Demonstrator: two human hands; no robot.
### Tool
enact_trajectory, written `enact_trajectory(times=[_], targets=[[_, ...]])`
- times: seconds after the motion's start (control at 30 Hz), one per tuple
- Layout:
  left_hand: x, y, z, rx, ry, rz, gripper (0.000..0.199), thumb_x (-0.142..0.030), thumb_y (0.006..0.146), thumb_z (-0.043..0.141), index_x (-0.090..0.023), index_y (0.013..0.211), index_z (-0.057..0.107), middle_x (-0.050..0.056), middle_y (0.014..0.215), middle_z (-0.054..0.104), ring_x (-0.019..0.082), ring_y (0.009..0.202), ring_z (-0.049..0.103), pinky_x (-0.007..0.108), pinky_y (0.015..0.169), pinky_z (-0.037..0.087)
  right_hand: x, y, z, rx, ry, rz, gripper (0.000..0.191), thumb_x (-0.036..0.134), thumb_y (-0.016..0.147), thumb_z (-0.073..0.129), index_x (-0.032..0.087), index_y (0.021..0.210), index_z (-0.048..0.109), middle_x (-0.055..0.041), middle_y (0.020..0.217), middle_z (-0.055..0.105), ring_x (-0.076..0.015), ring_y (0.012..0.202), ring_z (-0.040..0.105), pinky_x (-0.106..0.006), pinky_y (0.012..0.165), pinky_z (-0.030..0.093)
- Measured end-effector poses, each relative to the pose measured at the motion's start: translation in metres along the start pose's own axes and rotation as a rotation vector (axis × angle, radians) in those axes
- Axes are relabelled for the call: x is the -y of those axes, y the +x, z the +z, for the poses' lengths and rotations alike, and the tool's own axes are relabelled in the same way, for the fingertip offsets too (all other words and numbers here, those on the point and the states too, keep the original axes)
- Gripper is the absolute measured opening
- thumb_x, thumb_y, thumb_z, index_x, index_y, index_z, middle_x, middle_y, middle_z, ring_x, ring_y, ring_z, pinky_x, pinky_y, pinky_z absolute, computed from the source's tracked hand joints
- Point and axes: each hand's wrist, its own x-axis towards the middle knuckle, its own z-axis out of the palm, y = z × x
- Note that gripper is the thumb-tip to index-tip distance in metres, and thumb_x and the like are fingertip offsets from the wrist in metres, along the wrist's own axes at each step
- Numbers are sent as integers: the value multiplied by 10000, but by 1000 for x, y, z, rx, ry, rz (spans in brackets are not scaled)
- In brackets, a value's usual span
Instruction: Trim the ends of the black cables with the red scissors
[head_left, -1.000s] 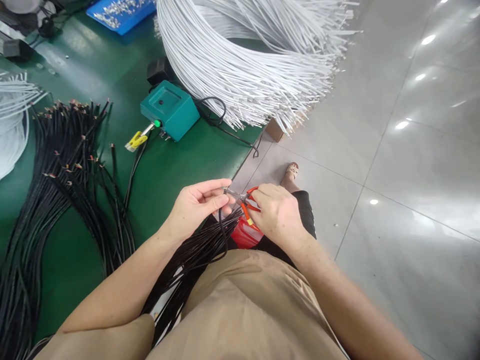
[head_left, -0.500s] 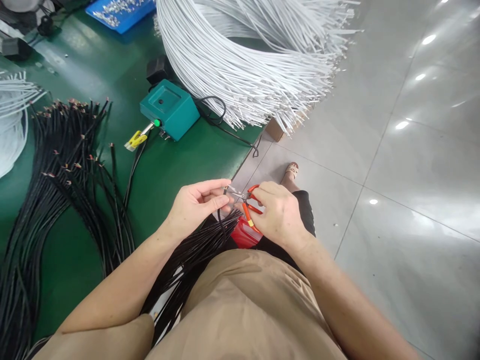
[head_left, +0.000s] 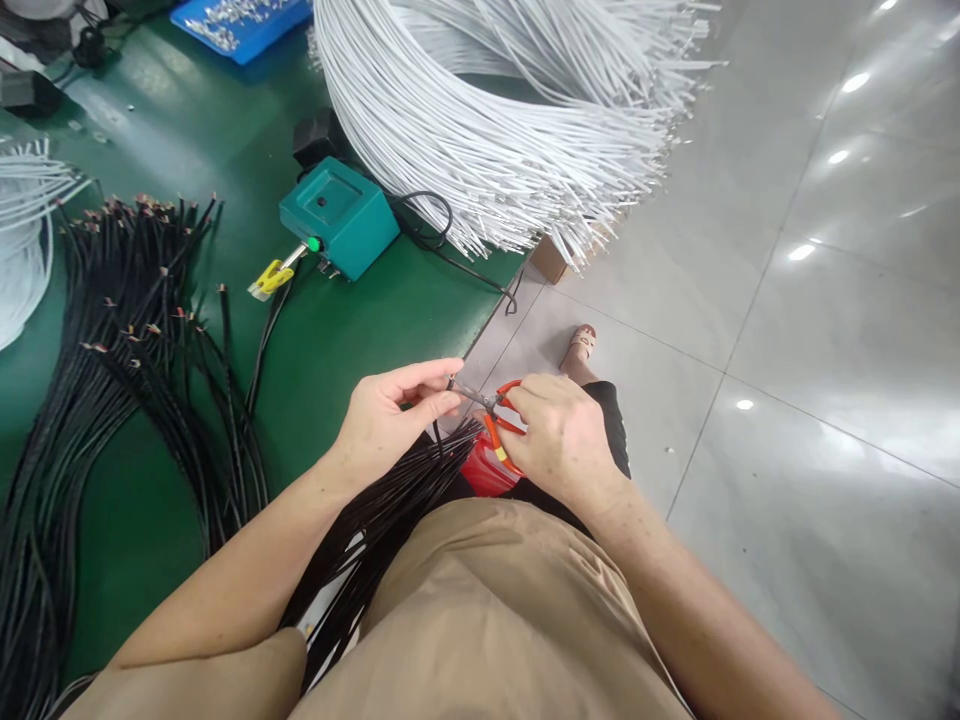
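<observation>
Between thumb and fingers, my left hand [head_left: 394,415] pinches the end of a black cable [head_left: 439,432]. My right hand [head_left: 555,425] is wrapped round the orange handles of small cutting pliers [head_left: 491,405]. The pliers' metal jaws point left and meet the cable's end at my left fingertips; whether they are closed on a wire is too small to tell. Below the hands, a bundle of black cables [head_left: 390,490] lies across my lap, beside something red [head_left: 487,465].
A teal box [head_left: 341,220] with a yellow clip [head_left: 271,280] stands on the green table [head_left: 420,320]. Black cables with stripped ends [head_left: 135,270] lie at left. White cables [head_left: 510,150] overhang the table's right edge. A blue tray [head_left: 247,40] holds small metal parts.
The pliers and my right hand have shifted slightly down and tilted, with the jaws now angled at the cable end. My left hand has barely moved and keeps its pinch.
</observation>
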Motion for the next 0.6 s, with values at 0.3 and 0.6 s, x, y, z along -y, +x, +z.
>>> enact_trajectory(times=[0.3,0.6], targets=[[2,0,-1,-6,-18,1,366,-290,713,742,-191,1064,718,41,836,730,182,745,690,356,819,553,1,0,-2,-10,-33,-13,228,283,814,559,169,620,595,-3,573,479,-124,549,357,-280,571,274],[1,0,0,-10,5,1,360,-279,708,747,-196,1057,725,34,825,727,175,739,685,340,817,549,0,0,0,-17,-47,-15,235,277,818,546,169,614,591,-6,577,485,-125,548,352,-282,569,273]])
